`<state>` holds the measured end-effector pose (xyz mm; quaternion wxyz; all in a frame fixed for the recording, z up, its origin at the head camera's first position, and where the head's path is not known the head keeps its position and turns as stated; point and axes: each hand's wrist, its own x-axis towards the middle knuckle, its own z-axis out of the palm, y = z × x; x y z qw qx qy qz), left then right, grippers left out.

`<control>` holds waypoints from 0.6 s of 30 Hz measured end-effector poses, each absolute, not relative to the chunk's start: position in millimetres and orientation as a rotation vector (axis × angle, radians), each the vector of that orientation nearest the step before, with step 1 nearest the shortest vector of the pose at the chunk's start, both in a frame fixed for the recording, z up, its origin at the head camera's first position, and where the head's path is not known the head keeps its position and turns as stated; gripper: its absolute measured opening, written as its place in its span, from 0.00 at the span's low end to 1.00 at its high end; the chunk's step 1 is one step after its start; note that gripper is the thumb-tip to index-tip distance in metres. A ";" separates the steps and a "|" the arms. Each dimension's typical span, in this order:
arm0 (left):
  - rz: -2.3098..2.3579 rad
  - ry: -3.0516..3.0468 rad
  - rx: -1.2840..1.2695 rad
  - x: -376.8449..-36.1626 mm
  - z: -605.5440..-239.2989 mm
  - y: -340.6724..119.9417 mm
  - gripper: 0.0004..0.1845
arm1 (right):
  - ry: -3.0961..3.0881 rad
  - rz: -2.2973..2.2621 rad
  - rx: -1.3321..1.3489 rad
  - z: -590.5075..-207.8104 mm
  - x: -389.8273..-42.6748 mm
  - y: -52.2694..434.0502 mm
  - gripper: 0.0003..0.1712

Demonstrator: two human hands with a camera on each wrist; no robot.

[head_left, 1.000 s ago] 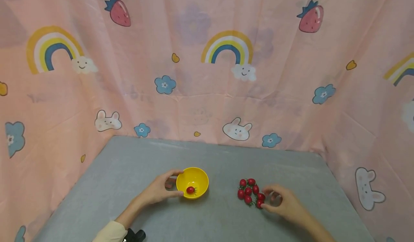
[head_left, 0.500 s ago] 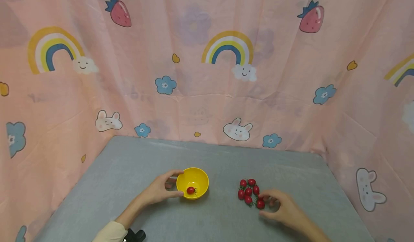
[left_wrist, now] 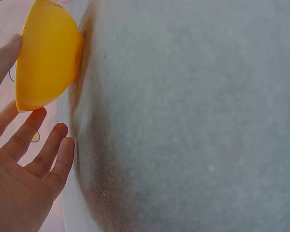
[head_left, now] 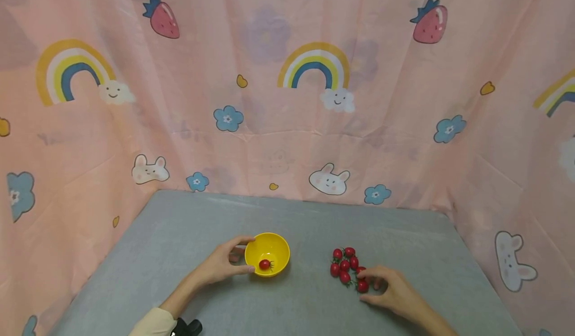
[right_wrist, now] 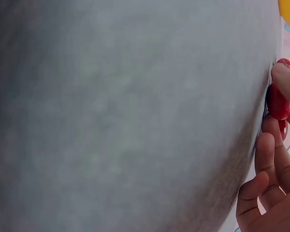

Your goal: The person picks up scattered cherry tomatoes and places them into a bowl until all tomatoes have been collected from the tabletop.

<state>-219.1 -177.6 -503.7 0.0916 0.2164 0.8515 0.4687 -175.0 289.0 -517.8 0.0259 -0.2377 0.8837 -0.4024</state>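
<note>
A yellow bowl (head_left: pixel 277 256) sits on the grey table with one cherry tomato (head_left: pixel 264 264) inside. My left hand (head_left: pixel 221 262) holds its left side, thumb near the front rim and fingertips at the back; the left wrist view shows the thumb and fingertips against the bowl (left_wrist: pixel 48 58). Several red cherry tomatoes (head_left: pixel 344 265) with green stems lie clustered right of the bowl. At the cluster's near right edge, my right hand (head_left: pixel 393 291) pinches one cherry tomato (head_left: pixel 362 286) between thumb and fingers. That tomato (right_wrist: pixel 279 103) shows beside the thumb in the right wrist view.
The grey table (head_left: pixel 305 226) stretches between the bowl and the tomatoes and behind them. A pink patterned curtain (head_left: pixel 287 141) closes off the back and both sides. A black device (head_left: pixel 186 327) sits at the left wrist, by a cream sleeve (head_left: pixel 154 322).
My right thumb and fingers have shifted slightly left round the near tomato, which has moved a little toward me, apart from the cluster. My left hand and the bowl stay put.
</note>
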 end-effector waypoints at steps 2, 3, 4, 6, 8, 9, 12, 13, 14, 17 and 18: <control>1.393 2.529 0.643 -219.1 -503.4 -177.6 0.37 | 2.732 -1.234 -0.733 -517.9 -176.3 289.0 0.22; 1.393 2.529 0.642 -219.1 -503.3 -177.7 0.37 | 2.733 -1.232 -0.742 -518.0 -176.9 288.9 0.20; 1.391 2.531 0.640 -219.0 -503.3 -177.5 0.37 | 2.731 -1.233 -0.752 -518.1 -177.1 289.1 0.19; 1.386 2.533 0.635 -218.7 -503.3 -177.1 0.37 | 2.732 -1.241 -0.778 -518.6 -178.0 289.5 0.17; 1.384 2.534 0.632 -218.8 -503.4 -177.3 0.37 | 2.725 -1.262 -0.801 -518.5 -179.1 289.6 0.16; 1.381 2.535 0.632 -218.8 -503.5 -177.4 0.37 | 2.719 -1.275 -0.806 -518.2 -179.4 289.7 0.16; 1.374 2.538 0.634 -219.0 -503.8 -177.4 0.37 | 2.700 -1.314 -0.810 -517.4 -180.0 290.2 0.16; 1.374 2.538 0.635 -219.1 -503.9 -177.4 0.37 | 2.692 -1.326 -0.804 -516.7 -179.9 290.4 0.16; 1.374 2.538 0.635 -219.1 -503.9 -177.4 0.37 | 2.685 -1.334 -0.800 -516.0 -179.8 290.5 0.16; 1.375 2.539 0.628 -219.2 -503.6 -177.3 0.37 | 2.658 -1.355 -0.790 -514.1 -179.6 290.7 0.17; 1.376 2.539 0.625 -219.2 -503.5 -177.3 0.37 | 2.650 -1.359 -0.782 -513.4 -179.6 290.7 0.17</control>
